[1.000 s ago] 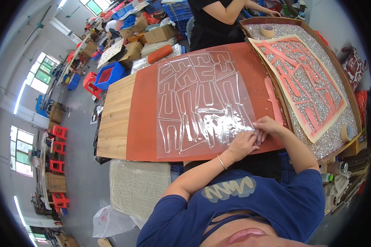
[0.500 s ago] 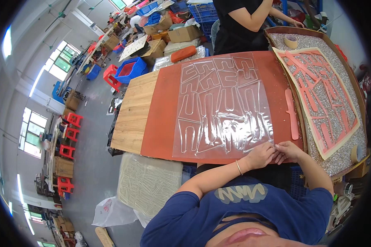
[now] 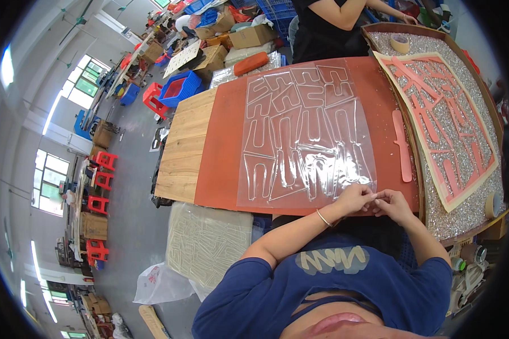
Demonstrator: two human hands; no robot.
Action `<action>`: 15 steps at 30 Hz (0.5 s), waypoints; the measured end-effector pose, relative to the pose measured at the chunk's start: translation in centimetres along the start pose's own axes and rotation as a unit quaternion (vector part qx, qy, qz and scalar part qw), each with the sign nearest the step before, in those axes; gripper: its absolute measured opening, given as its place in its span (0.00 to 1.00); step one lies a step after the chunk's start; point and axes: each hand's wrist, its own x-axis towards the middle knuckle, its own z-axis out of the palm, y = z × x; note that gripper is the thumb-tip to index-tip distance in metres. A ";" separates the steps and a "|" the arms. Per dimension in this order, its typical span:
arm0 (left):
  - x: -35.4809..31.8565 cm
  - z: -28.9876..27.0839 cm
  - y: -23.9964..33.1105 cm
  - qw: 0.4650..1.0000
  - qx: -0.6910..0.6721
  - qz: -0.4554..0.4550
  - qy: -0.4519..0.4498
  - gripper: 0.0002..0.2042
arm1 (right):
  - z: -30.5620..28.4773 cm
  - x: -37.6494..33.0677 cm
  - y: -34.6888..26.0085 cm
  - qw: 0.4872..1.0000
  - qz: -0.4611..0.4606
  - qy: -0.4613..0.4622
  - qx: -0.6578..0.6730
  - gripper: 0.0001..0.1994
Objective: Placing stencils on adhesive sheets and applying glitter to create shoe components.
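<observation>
A clear plastic sheet [image 3: 300, 121] with raised, looped outlines lies flat on a red-brown board [image 3: 223, 147]. At its near right corner, my left hand [image 3: 356, 199] and my right hand [image 3: 395, 207] meet, their fingertips pinched close together. Whatever is between the fingers is too small to make out, and I cannot tell whether the sheet's corner is in them. A bracelet circles my left wrist. To the right of the sheet rests a long pink strip [image 3: 401, 146] with a short side tab.
Along the right stands a tray of glittery silver bits [image 3: 447, 221], bearing a pink cut-out stencil sheet [image 3: 435, 121] and tape rolls [image 3: 400, 43]. Bare wood [image 3: 186, 144] forms the table's left end. Patterned sheets [image 3: 209, 243] are stacked below. A person in black [image 3: 325, 34] stands across.
The view has shifted slightly, so the table sits higher in the picture. Both hands stay together by the sheet's corner, the fingertips now just below its edge.
</observation>
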 end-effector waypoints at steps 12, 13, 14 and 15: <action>1.8 -2.5 -1.5 0.994 0.005 0.054 -0.096 0.09 | 4.5 0.0 3.0 0.888 -0.288 0.272 -0.235 0.07; 1.8 -2.7 -1.0 0.994 0.017 0.041 -0.098 0.10 | 4.4 0.4 3.2 0.885 -0.290 0.275 -0.239 0.06; 1.9 -2.7 -1.3 0.995 0.010 0.036 -0.092 0.10 | 4.4 0.7 3.3 0.881 -0.296 0.277 -0.245 0.06; 1.9 -2.8 -1.3 0.994 -0.019 0.033 -0.099 0.09 | 4.5 0.7 3.4 0.882 -0.280 0.292 -0.241 0.06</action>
